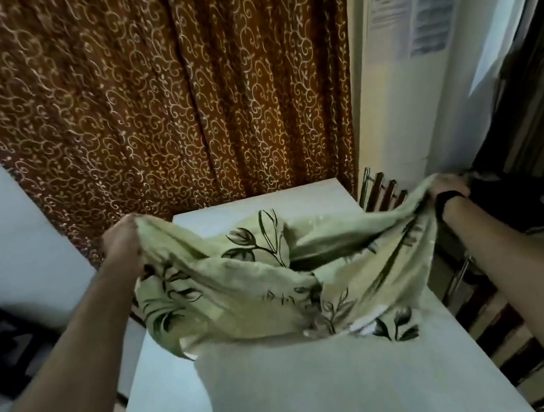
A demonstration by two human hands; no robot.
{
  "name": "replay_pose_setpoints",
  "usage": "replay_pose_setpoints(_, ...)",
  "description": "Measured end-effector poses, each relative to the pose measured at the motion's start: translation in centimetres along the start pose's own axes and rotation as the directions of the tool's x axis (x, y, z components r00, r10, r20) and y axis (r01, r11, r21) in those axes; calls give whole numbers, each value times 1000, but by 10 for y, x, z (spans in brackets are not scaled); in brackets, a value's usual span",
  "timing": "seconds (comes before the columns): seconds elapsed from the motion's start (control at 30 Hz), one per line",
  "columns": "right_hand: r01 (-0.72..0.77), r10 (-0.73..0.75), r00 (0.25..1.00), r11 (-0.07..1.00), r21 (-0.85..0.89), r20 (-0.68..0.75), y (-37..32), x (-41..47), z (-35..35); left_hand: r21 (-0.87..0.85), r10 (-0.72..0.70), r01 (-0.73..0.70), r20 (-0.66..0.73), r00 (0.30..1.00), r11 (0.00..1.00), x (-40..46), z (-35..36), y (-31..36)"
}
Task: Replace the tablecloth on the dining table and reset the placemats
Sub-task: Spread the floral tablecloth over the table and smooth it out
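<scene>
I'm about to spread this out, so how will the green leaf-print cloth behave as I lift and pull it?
The cloth looks floppy: it sags and bunches between the left hand and the right hand. It is probably light, since its middle billows. Its lower edge drags on the table, so it may slide easily.

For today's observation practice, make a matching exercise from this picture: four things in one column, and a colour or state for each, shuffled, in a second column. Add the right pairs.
Things
1. tablecloth
2. table
3. curtain
4. wristband

Descriptions
A. brown with pale swirls, hanging behind the table
B. black, worn near the right hand
C. pale green with dark leaves, bunched and held up by both hands
D. plain white top, mostly bare

Pairs: 1-C, 2-D, 3-A, 4-B. The left hand grips the cloth's other end.
</scene>
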State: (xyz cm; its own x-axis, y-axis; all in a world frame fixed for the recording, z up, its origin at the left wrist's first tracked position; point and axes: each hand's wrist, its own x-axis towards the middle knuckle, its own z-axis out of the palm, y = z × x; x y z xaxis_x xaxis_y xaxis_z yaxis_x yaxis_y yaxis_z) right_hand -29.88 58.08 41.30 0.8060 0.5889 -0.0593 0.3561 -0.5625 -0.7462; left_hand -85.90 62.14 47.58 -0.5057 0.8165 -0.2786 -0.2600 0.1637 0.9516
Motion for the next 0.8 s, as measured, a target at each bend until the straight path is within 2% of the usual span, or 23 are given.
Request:
replay_pose_setpoints(0.03,31,-32,999,990,-138,-7,-5,-15,17,70,-23,15,119,993,997,-8,12,-3)
replay_pose_setpoints(0.07,72,-75,997,978,-194,-8,-15,-40,30,97,-87,65,239,967,993,-19,22,-7)
replay_pose_setpoints(0.1,186,-182,983,961,-204,36,-27,-70,44,100,-129,101,322,938,990,-30,36,-13)
replay_pose_setpoints(0.13,311,-297,948,943,-123,118,-35,-99,61,87,-147,123,376,915,989,-40,49,-18)
replay_pose_setpoints(0.17,424,-420,878,905,32,230,-40,-131,74,65,-159,145,427,890,987,-50,61,-24)
replay_pose_setpoints(0.23,522,-570,683,818,241,456,-48,-192,94,31,-186,197,506,842,980,-67,80,-32)
replay_pose_setpoints(0.3,570,-620,543,768,293,567,-56,-244,111,-53,-173,241,551,817,969,-80,96,-32)
replay_pose_setpoints(0.33,581,-629,521,756,301,576,-61,-267,117,-120,-153,268,575,803,956,-86,102,-30)
replay_pose_setpoints(0.37,582,-656,522,741,335,546,-65,-281,127,-180,-133,295,600,789,939,-93,108,-28)
replay_pose_setpoints(0.4,571,-666,555,741,354,499,-72,-292,132,-238,-111,324,625,773,916,-98,113,-25)
replay_pose_setpoints(0.5,529,-630,693,775,346,350,-92,-295,142,-311,-51,346,675,736,885,-107,121,-24)
replay_pose_setpoints(0.6,540,-576,797,815,212,183,-98,-270,141,-305,-2,267,656,755,914,-107,121,-30)
replay_pose_setpoints(0.63,511,-548,823,829,228,147,-96,-260,140,-308,9,246,641,767,919,-105,119,-31)
replay_pose_setpoints(0.73,416,-520,842,796,440,144,-92,-246,134,-300,22,215,628,778,929,-97,113,-36)
replay_pose_setpoints(0.8,480,-567,806,793,375,168,-95,-250,134,-266,28,201,664,747,943,-101,114,-39)
